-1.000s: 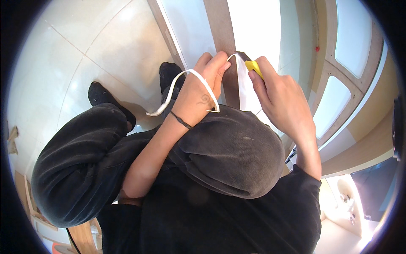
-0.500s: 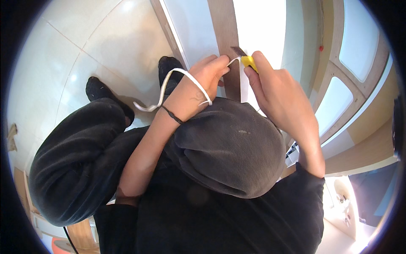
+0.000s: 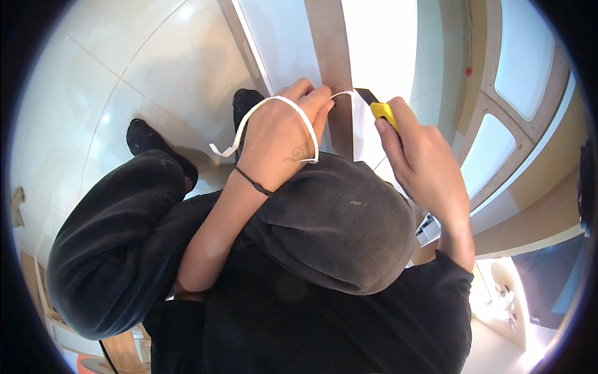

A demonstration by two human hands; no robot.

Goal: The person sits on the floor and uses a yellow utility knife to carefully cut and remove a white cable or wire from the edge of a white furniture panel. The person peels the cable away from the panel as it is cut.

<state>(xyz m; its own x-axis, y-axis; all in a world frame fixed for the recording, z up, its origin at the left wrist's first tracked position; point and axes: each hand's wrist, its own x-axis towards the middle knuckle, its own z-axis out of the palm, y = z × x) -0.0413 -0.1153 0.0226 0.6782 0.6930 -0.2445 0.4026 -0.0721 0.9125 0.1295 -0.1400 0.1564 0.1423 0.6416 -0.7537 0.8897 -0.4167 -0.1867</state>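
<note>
My left hand is closed, its fingertips pinching a narrow white strip at the brown edge of a panel. The strip's loose length loops over the back of this hand, and its tail hangs to the left. A short piece runs from my fingertips across the brown edge toward the right. In my right hand is a yellow utility knife with its dark blade out. The blade tip points up and left, close to the strip's far end; whether they touch I cannot tell.
My bent knee in dark trousers is just below both hands. Pale floor tiles lie to the left, where my feet in black socks rest. Wooden frames with white panels stand on the right.
My right hand and the knife have moved slightly right and down, away from the brown edge. My left hand has turned a little, and the strip's loop has shifted over it.
</note>
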